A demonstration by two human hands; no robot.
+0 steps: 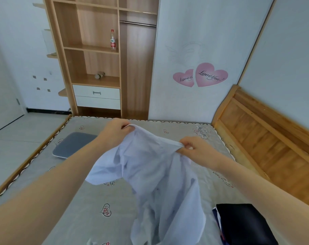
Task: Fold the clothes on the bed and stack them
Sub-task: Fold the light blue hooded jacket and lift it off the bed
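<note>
Fingers of left hand (114, 131) and right hand (198, 149) pinch the pale lilac cotton shirt (155, 174) at eleven and two o'clock, apparently spreading it for folding

My left hand (114, 132) and right hand (197, 150) each pinch the top edge of a pale shirt (157, 174), lifting it over the bed (83, 200). Its hem trails on the mattress. A dark folded garment (244, 225) lies near right; a grey pad (73, 144) sits far left.
</note>
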